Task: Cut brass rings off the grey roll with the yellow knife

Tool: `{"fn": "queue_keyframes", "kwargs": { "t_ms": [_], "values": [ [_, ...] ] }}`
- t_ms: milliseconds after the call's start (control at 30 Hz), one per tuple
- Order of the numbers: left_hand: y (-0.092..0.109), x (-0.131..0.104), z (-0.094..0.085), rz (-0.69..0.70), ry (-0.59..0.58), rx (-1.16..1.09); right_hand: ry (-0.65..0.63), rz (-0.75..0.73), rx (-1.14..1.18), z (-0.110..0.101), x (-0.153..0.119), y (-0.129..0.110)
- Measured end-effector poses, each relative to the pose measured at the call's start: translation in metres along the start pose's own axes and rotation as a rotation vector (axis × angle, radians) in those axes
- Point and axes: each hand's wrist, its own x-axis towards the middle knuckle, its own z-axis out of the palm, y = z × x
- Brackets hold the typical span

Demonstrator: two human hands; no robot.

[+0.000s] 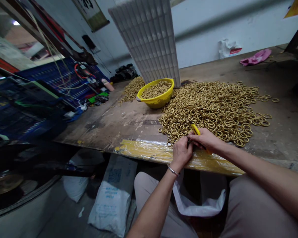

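Observation:
A big heap of brass rings (213, 105) covers the wooden bench (129, 122) in front of me. At its near edge my right hand (205, 138) grips a yellow-handled tool (195, 129), its yellow end sticking up out of the fist. My left hand (181, 152), with a metal bangle at the wrist, is closed right against the tool's tip, pinching something small that I cannot make out. Both hands hover over the bench's yellow taped edge (149, 150).
A yellow bowl (156, 98) full of rings stands behind the heap, with a second ring pile (131, 89) to its left. A white grid tray (151, 39) leans on the wall. A white bag (198, 198) hangs open between my knees. Blue crates (52, 79) lie left.

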Motion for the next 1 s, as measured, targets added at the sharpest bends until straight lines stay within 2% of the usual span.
{"fn": "queue_keyframes", "kwargs": {
  "t_ms": [1000],
  "values": [
    [0.0002, -0.0001, 0.0, -0.001, -0.006, -0.036, -0.025, 0.011, -0.011, -0.0004, 0.003, 0.0041]
  ]
}}
